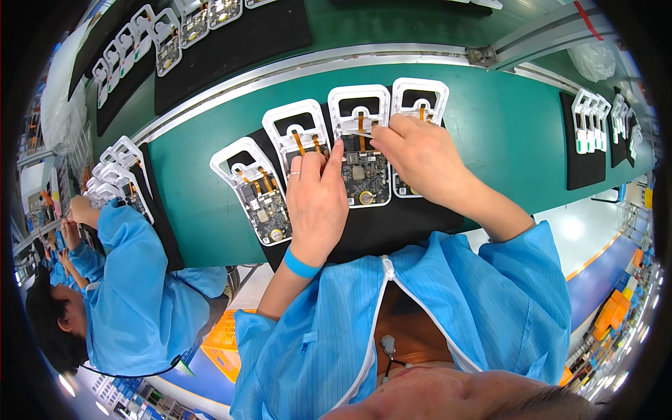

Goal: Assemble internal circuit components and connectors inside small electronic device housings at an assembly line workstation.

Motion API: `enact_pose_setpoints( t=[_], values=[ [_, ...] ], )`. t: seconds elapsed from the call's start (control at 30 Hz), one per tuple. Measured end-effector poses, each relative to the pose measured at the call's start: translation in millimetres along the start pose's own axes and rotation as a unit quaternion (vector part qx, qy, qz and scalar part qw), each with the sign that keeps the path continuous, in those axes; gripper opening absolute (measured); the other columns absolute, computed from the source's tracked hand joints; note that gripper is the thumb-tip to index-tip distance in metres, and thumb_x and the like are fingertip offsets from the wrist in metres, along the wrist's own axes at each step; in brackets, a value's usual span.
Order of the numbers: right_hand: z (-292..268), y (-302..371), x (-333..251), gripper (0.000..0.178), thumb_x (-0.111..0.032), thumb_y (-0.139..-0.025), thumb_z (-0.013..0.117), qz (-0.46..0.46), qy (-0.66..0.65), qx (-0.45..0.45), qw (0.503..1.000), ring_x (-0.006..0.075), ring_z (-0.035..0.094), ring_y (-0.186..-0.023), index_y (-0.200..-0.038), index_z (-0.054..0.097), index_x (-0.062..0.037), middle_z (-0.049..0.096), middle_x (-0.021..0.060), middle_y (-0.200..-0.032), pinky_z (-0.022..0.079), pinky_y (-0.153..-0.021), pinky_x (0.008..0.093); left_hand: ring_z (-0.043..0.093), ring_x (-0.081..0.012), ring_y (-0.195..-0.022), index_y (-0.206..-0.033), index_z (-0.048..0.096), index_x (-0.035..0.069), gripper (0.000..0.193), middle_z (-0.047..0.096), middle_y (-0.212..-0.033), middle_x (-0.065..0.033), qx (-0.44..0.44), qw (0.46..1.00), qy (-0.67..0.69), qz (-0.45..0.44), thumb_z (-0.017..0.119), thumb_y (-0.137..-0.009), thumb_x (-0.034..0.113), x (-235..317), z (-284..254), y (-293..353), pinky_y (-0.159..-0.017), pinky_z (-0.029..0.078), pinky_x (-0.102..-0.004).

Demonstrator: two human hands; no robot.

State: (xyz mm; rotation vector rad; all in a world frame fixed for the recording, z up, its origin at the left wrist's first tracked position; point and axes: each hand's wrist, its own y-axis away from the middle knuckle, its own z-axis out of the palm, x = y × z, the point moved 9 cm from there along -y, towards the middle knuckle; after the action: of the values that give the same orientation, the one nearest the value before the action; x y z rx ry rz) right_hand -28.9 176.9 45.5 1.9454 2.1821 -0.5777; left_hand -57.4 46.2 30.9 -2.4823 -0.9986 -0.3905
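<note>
Several white plastic housings with dark circuit boards and orange ribbon cables lie in a row on a black mat. My right hand pinches thin metal tweezers, their tips over the upper part of the third housing from the left, by its orange ribbon cable. My left hand lies over the second housing, hiding most of its board; its index fingertip touches near the third board's upper left edge. The leftmost housing is uncovered. Behind my right hand sits the rightmost housing, partly hidden.
The green bench carries another black mat with white housings at right. A metal rail runs behind, with more housings on mats beyond it. At left, a co-worker in a blue smock works at similar housings. An orange crate stands below.
</note>
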Motion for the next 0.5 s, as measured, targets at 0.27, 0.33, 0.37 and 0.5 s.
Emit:
enact_pose_setpoints(
  t=[0.27, 0.33, 0.37, 0.5],
  values=[
    [0.1, -0.4, -0.9, 0.016, -0.016, -0.089, 0.066, 0.005, 0.007, -0.005, 1.0, 0.0272, 0.062, -0.074, -0.099, 0.061, -0.0057, 0.055, 0.0089, -0.081, 0.05, -0.062, 0.04, 0.052, -0.0286, -0.08, -0.121, 0.066, -0.003, 0.043, 0.052, -0.085, -0.0112, 0.008, 1.0, 0.0, 0.007, 0.062, -0.078, -0.004, 1.1, -0.2, 2.2, -0.07, 0.046, -0.0396],
    [0.7, 0.1, -1.2, 0.015, -0.016, -0.089, 0.066, 0.003, 0.004, -0.003, 1.0, 0.0273, 0.062, -0.074, -0.098, 0.061, -0.0058, 0.055, 0.0087, -0.081, 0.05, -0.062, 0.0402, 0.052, -0.0284, -0.08, -0.121, 0.066, -0.003, 0.043, 0.052, -0.085, -0.011, 0.01, 1.0, -0.002, 0.006, 0.063, -0.078, -0.004, 1.4, -0.3, 2.3, -0.07, 0.046, -0.0397],
    [0.7, 0.1, -1.2, 0.015, -0.016, -0.089, 0.066, 0.003, 0.004, -0.003, 1.0, 0.0273, 0.062, -0.074, -0.098, 0.061, -0.0058, 0.055, 0.0087, -0.081, 0.05, -0.062, 0.0402, 0.052, -0.0283, -0.08, -0.12, 0.066, -0.003, 0.043, 0.052, -0.085, -0.0109, 0.011, 1.0, -0.005, 0.005, 0.064, -0.078, -0.004, 1.5, -0.6, 2.4, -0.069, 0.046, -0.0398],
    [-2.0, -0.4, -3.2, 0.015, -0.016, -0.088, 0.067, -0.002, 0.0, 0.006, 1.0, 0.0272, 0.062, -0.074, -0.098, 0.061, -0.0061, 0.055, 0.0087, -0.082, 0.05, -0.062, 0.0398, 0.052, -0.0279, -0.08, -0.119, 0.067, -0.002, 0.042, 0.053, -0.085, -0.0105, 0.051, 0.998, 0.04, -0.022, 0.066, -0.077, -0.003, -4.9, -4.8, 5.9, -0.069, 0.046, -0.0397]
  ],
)
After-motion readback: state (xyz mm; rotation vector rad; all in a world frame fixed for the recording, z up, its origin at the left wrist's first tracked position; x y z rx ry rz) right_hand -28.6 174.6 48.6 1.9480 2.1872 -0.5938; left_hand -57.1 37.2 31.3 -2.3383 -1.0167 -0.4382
